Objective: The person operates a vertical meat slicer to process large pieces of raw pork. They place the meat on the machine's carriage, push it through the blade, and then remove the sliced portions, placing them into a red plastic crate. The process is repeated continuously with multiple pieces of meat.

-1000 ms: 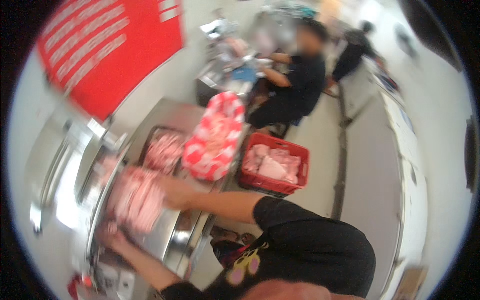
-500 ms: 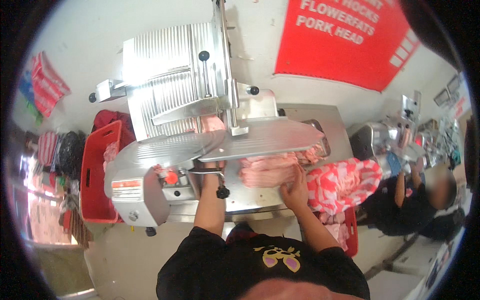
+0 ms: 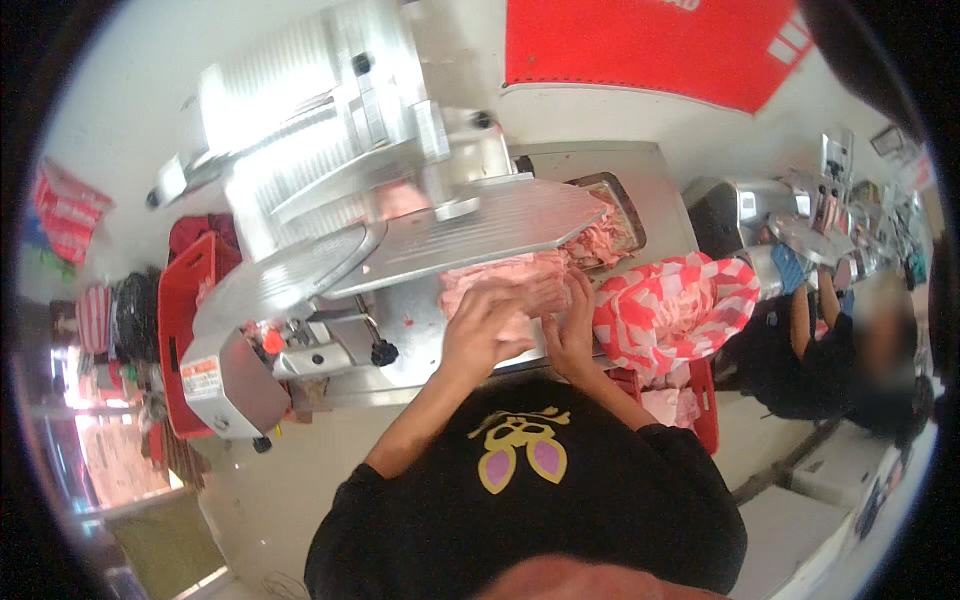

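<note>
A pile of thin pink sliced meat (image 3: 507, 272) lies on the metal table beneath the round-edged plate of a meat slicer (image 3: 470, 228). My left hand (image 3: 487, 325) is curled over the near side of the pile, with some meat between its fingers and thumb. At the pile's right end my right hand (image 3: 572, 335) grips the slices, fingers on top and thumb toward the left hand. Close by my right hand sits a red-and-white checkered plastic bag (image 3: 735, 312), opened out, with more meat in it. The fingertips partly sink into the meat and are hard to see.
Behind the bag stands a metal tray (image 3: 640, 232) of meat scraps. A red crate (image 3: 172, 350) is left of the slicer; another red crate (image 3: 706, 405) with meat sits low at the right. Farther right, a co-worker (image 3: 800, 370) works at another slicer (image 3: 750, 215).
My left hand has come out from under the slicer's plate and moved right onto the meat pile. My right hand stays at the pile's right end. The view has shifted and tilted.
</note>
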The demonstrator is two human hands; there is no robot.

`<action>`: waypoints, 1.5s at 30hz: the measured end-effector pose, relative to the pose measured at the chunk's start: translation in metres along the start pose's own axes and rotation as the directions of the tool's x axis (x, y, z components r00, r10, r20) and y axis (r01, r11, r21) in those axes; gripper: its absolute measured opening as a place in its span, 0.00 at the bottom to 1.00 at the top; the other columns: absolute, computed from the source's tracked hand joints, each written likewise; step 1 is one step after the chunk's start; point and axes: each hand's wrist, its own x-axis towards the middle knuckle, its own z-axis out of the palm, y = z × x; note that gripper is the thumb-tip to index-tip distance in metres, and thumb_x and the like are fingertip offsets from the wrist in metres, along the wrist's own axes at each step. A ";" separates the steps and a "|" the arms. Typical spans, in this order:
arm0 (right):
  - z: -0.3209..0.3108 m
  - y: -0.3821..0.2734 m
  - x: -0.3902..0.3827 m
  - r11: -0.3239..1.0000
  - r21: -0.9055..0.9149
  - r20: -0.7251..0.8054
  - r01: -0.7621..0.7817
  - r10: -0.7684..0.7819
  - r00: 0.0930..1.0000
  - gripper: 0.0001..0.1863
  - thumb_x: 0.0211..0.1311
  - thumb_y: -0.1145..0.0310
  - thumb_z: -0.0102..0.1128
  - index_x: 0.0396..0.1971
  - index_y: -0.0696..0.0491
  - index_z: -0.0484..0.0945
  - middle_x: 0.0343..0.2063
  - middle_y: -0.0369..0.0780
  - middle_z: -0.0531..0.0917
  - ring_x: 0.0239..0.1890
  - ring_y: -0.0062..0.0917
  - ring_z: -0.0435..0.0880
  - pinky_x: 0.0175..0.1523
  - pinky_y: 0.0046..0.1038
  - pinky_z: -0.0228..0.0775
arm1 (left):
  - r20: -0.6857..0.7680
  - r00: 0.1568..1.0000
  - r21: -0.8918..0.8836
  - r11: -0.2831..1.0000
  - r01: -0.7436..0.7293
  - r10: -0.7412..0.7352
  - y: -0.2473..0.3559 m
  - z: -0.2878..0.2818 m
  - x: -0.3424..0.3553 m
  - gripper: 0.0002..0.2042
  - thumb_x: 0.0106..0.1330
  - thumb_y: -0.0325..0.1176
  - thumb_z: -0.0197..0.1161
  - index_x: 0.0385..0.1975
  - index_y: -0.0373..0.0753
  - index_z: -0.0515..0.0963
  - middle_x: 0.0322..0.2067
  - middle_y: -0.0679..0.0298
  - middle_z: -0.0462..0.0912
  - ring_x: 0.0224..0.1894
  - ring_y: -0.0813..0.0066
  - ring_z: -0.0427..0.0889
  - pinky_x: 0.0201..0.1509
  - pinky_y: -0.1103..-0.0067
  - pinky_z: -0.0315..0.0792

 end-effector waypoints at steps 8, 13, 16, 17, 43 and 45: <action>-0.001 -0.017 0.005 0.939 0.013 0.231 0.344 -0.337 0.912 0.41 0.65 0.45 0.62 0.73 0.50 0.63 0.74 0.52 0.58 0.76 0.55 0.52 0.74 0.62 0.44 | -0.264 0.963 0.296 0.955 0.025 0.056 -0.024 0.051 -0.009 0.26 0.69 0.52 0.60 0.60 0.41 0.76 0.67 0.52 0.68 0.71 0.47 0.61 0.75 0.51 0.49; 0.006 -0.053 0.025 0.860 -0.121 0.489 0.496 -0.383 0.784 0.44 0.62 0.38 0.61 0.76 0.37 0.62 0.78 0.41 0.56 0.81 0.41 0.48 0.75 0.63 0.42 | -0.639 0.600 -0.453 0.866 0.211 -0.480 -0.105 -0.016 -0.006 0.26 0.75 0.51 0.56 0.62 0.37 0.73 0.61 0.55 0.76 0.64 0.56 0.72 0.70 0.60 0.64; 0.030 -0.043 0.039 0.854 -0.200 0.488 0.480 -0.338 0.805 0.43 0.62 0.39 0.60 0.76 0.37 0.63 0.77 0.36 0.61 0.80 0.36 0.51 0.76 0.64 0.39 | -0.389 0.396 -0.920 0.373 -0.120 -0.832 -0.112 -0.068 0.040 0.24 0.74 0.47 0.58 0.63 0.38 0.72 0.58 0.56 0.79 0.59 0.60 0.79 0.63 0.63 0.74; 0.035 -0.043 0.043 0.853 -0.232 0.455 0.468 -0.331 0.827 0.41 0.64 0.39 0.58 0.75 0.37 0.63 0.76 0.36 0.61 0.79 0.39 0.53 0.76 0.65 0.36 | -0.346 0.403 -0.938 0.324 -0.124 -0.847 -0.122 -0.073 0.042 0.24 0.74 0.47 0.58 0.63 0.38 0.72 0.58 0.56 0.79 0.59 0.60 0.79 0.63 0.63 0.74; 0.032 -0.052 0.055 0.890 -0.254 0.372 0.379 -0.271 0.888 0.40 0.61 0.43 0.61 0.74 0.34 0.65 0.65 0.32 0.71 0.70 0.35 0.63 0.72 0.65 0.46 | -0.105 0.706 -0.983 0.182 0.035 -0.701 -0.146 -0.066 0.019 0.19 0.76 0.44 0.53 0.57 0.38 0.78 0.54 0.54 0.83 0.56 0.59 0.81 0.61 0.65 0.77; 0.033 -0.051 0.054 0.897 -0.239 0.407 0.371 -0.254 0.877 0.40 0.61 0.43 0.62 0.74 0.34 0.65 0.66 0.31 0.71 0.71 0.35 0.63 0.72 0.66 0.45 | -0.123 0.693 -0.984 0.178 0.009 -0.711 -0.155 -0.066 0.014 0.19 0.77 0.44 0.53 0.58 0.37 0.76 0.54 0.55 0.82 0.55 0.60 0.81 0.61 0.65 0.77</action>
